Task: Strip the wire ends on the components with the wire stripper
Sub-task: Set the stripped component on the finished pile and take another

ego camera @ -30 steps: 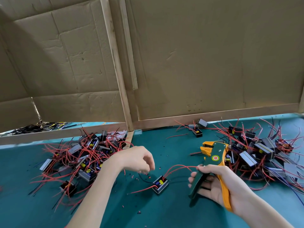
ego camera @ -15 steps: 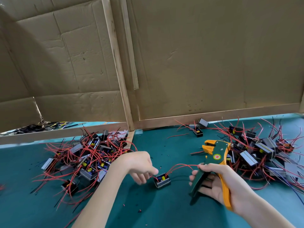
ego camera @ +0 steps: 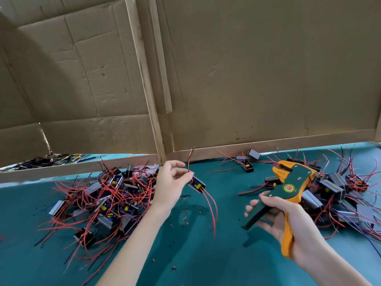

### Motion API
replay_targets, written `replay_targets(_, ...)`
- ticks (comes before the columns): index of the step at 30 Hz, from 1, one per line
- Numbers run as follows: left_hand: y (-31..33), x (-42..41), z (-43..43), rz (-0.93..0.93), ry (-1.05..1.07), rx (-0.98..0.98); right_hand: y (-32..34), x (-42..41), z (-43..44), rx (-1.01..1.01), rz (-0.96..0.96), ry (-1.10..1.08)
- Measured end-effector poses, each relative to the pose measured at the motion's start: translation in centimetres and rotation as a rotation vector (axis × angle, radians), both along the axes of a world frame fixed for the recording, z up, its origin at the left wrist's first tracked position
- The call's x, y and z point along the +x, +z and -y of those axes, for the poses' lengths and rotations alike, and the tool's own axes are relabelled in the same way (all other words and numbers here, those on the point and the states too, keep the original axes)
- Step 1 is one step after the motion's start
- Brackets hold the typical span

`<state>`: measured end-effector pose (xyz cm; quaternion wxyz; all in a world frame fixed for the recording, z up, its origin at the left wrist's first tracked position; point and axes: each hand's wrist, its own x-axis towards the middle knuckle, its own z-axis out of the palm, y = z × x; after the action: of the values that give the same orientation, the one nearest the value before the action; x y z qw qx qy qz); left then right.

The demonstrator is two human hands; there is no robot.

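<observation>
Head view: our left hand (ego camera: pixel 171 182) pinches the light component (ego camera: pixel 197 185) by its limp wire (ego camera: pixel 190 159), our right hand (ego camera: pixel 288 221) grips the wire stripper (ego camera: pixel 288 188); we'd likely do better holding its rigid body.

In my right hand (ego camera: pixel 288 223): dark-green-and-orange metal wire stripper (ego camera: pixel 288 188), round red-yellow-green badge on body. In my left hand (ego camera: pixel 171 182): small black box component (ego camera: pixel 196 185), yellow and blue inside, red wires. Under both hands: teal table surface (ego camera: pixel 206 254), speckled with red and black bits. Beyond my hands: plain brown cardboard wall (ego camera: pixel 247 79).
</observation>
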<state>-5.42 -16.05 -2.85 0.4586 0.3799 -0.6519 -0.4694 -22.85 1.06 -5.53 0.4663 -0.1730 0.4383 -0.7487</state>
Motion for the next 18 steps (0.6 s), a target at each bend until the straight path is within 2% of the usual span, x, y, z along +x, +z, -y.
replay_targets(8,1.9,0.0,-1.0,-0.124,-0.141,-0.011,0.3,1.1,-0.2,-0.017,-0.104,0.104)
replay_targets(14,3.3,-0.1,-2.9,-0.114,-0.305,-0.063,0.9,1.9,-0.7,-0.072,-0.13,0.326)
replay_targets(18,4.2,-0.2,-4.0,-0.086,-0.335,-0.101,1.0,2.1,-0.8,-0.088,-0.167,0.434)
